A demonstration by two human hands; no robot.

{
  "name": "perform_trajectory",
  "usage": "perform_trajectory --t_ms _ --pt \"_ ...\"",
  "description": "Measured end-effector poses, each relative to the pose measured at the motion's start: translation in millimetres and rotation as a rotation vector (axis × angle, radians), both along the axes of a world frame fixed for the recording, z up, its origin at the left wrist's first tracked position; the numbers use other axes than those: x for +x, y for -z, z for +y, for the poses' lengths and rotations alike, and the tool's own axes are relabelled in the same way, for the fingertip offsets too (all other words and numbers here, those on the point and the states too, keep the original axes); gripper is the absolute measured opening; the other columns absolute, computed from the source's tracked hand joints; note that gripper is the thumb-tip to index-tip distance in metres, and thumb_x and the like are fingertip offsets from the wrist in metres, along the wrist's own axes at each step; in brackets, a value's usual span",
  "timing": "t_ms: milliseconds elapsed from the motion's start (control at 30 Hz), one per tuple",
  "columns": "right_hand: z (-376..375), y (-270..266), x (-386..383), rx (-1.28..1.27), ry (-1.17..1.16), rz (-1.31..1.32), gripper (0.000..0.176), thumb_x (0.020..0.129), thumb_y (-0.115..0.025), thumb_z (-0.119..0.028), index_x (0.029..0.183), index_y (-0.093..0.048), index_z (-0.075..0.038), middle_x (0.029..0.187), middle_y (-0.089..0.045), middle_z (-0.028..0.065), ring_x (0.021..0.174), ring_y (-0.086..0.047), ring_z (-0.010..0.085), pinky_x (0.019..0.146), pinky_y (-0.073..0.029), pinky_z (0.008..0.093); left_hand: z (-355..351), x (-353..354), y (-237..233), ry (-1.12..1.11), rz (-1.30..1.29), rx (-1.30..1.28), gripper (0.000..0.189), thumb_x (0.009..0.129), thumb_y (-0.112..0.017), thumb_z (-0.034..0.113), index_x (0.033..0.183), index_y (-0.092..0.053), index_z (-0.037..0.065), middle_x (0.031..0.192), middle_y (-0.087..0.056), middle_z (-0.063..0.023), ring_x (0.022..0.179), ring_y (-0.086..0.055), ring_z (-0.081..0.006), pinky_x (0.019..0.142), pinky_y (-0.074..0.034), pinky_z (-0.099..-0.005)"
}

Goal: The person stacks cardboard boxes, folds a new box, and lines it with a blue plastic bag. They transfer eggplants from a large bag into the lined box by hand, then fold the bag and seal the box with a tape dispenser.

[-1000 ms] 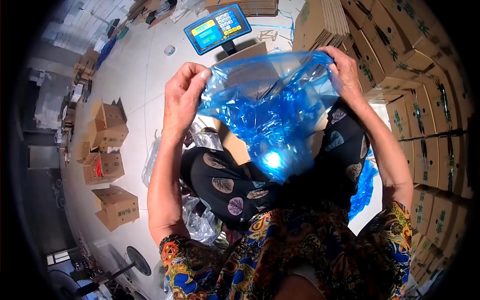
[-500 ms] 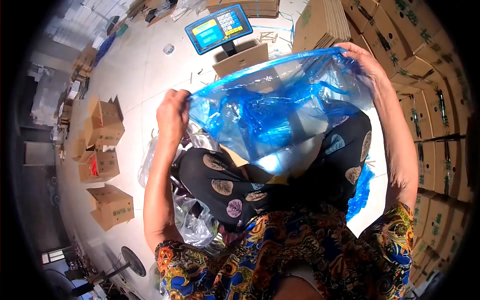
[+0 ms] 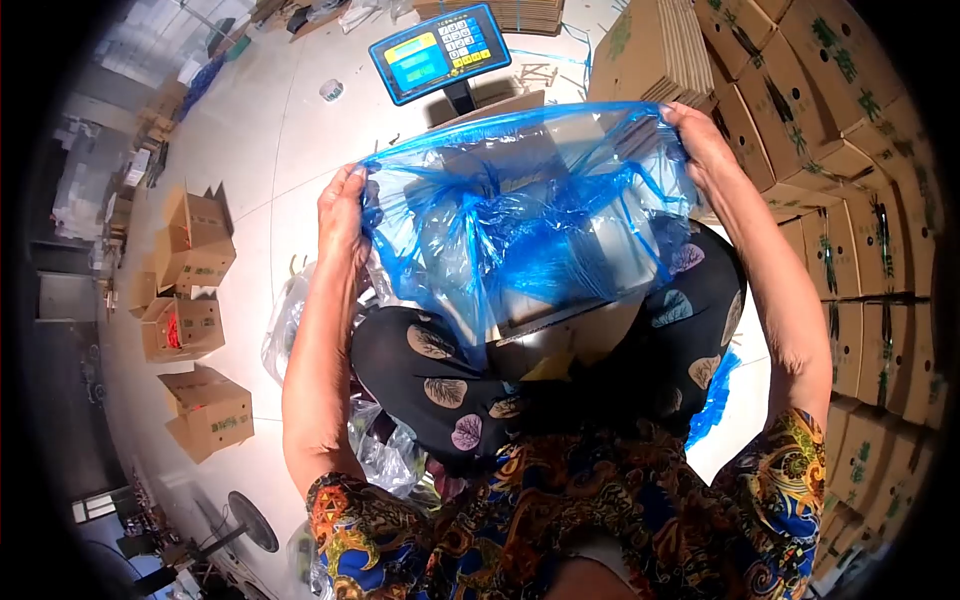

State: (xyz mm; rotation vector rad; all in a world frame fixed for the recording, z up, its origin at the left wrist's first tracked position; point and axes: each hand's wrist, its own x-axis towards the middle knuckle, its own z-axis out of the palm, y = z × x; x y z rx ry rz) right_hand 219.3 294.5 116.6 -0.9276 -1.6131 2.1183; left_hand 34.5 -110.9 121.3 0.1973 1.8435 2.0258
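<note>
A thin, see-through blue plastic bag [image 3: 545,230] is stretched wide between my hands, above my lap. My left hand [image 3: 343,210] pinches its left upper corner. The right upper corner is gripped by my right hand [image 3: 700,145]. Crumpled folds hang from the taut top edge down between my knees. Through the film an open cardboard box [image 3: 570,338] shows in part between my legs; its inside is mostly hidden.
A scale display [image 3: 440,54] stands ahead. Stacked cartons [image 3: 860,240] line the right side, with flattened cardboard [image 3: 655,55] near them. Open boxes [image 3: 208,412] and a fan [image 3: 252,520] are at the left. Clear bags [image 3: 385,455] lie beside my left leg.
Both hands have come slightly lower or inward, the right one moving left. The bag's lower part has spread and dropped over the box, and its folds have shifted.
</note>
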Motion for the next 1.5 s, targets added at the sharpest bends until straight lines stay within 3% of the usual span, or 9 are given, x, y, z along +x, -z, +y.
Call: perform_trajectory --t_ms 333,500,800,1000,1033,1067,1267,1367,1500 --pt "25.4 44.8 -75.2 0.591 -0.045 -0.118 0.039 0.094 -0.053 -0.040 0.075 -0.061 -0.007 0.066 -0.054 -0.0042 0.062 -0.047 0.0069 0.060 -0.040 0.0268 15.5 -82.6 31.9 -0.082 0.389 -0.482 0.033 0.095 -0.048 0.031 0.095 -0.063 0.002 0.081 -0.055 -0.0025 0.076 -0.047 -0.0114 0.072 -0.040 -0.0269" --pt "31.1 59.8 -101.6 0.956 -0.062 -0.274 0.043 0.091 -0.052 -0.046 0.086 -0.066 -0.006 0.070 -0.063 0.0097 0.070 -0.061 0.0244 0.071 -0.046 0.0378 30.4 -129.8 79.5 -0.084 0.474 -0.503 0.037 0.095 -0.047 0.034 0.087 -0.061 0.001 0.069 -0.055 -0.0068 0.066 -0.049 -0.0174 0.066 -0.042 -0.0325" --pt "80.0 138.0 -75.6 1.095 -0.572 -0.473 0.034 0.091 -0.056 -0.032 0.077 -0.060 -0.001 0.066 -0.058 0.0170 0.060 -0.054 0.0252 0.063 -0.045 0.0355 11.8 -133.8 207.0 0.068 0.751 -0.681 0.030 0.094 -0.051 0.028 0.083 -0.063 0.003 0.062 -0.055 -0.0179 0.057 -0.055 -0.0241 0.059 -0.045 -0.0385" --pt "91.7 146.1 23.9 0.959 -0.747 -0.430 0.016 0.082 -0.057 -0.013 0.071 -0.057 -0.001 0.071 -0.059 0.0151 0.060 -0.052 0.0182 0.059 -0.045 0.0333 -56.8 -49.3 269.3 0.098 -0.139 -0.386 0.020 0.085 -0.053 0.012 0.084 -0.066 -0.003 0.071 -0.064 -0.0100 0.065 -0.058 -0.0144 0.061 -0.049 -0.0316" --pt "91.5 146.6 39.4 1.266 -0.738 -0.313 0.007 0.075 -0.058 -0.005 0.072 -0.057 0.001 0.072 -0.060 0.0134 0.063 -0.053 0.0146 0.061 -0.047 0.0318 -79.9 -49.2 275.7 0.241 0.090 -0.687 0.019 0.081 -0.050 0.006 0.087 -0.065 -0.003 0.073 -0.065 -0.0086 0.066 -0.059 -0.0156 0.062 -0.048 -0.0326" --pt "102.1 150.5 51.4 1.169 -0.704 -0.459 0.009 0.079 -0.062 -0.005 0.075 -0.058 0.002 0.071 -0.061 0.0131 0.067 -0.056 0.0145 0.065 -0.048 0.0306 -91.8 -48.7 273.4 0.489 0.691 -1.126 0.020 0.079 -0.049 0.001 0.091 -0.064 -0.003 0.072 -0.064 -0.0066 0.067 -0.059 -0.0156 0.062 -0.047 -0.0310" --pt "-9.4 11.3 29.1 0.951 -0.477 -0.232 0.032 0.089 -0.063 -0.035 0.095 -0.064 -0.004 0.090 -0.062 0.0089 0.078 -0.057 0.0155 0.074 -0.048 0.0297 -46.0 -6.9 84.4 0.164 0.140 -0.553 0.031 0.088 -0.067 0.025 0.107 -0.064 0.001 0.082 -0.063 0.0000 0.077 -0.057 -0.0108 0.071 -0.048 -0.0258" --pt "-59.2 -12.9 11.4 1.231 -0.880 -0.120 0.043 0.078 -0.073 -0.030 0.111 -0.061 -0.007 0.119 -0.058 0.0082 0.103 -0.055 0.0223 0.088 -0.046 0.0349 1.8 27.2 10.2 0.549 0.302 -0.514 0.057 0.078 -0.076 0.031 0.123 -0.056 0.002 0.108 -0.059 -0.0069 0.099 -0.057 -0.0163 0.083 -0.048 -0.0293" --pt "-90.0 -1.3 4.1 1.254 -1.206 -0.165 0.063 0.068 -0.081 -0.036 0.120 -0.057 -0.008 0.130 -0.051 0.0140 0.122 -0.048 0.0343 0.102 -0.041 0.0407 44.7 61.1 20.6 1.039 0.996 -0.802 0.080 0.066 -0.083 0.028 0.134 -0.047 0.006 0.129 -0.048 -0.0169 0.118 -0.046 -0.0365 0.102 -0.039 -0.0434"
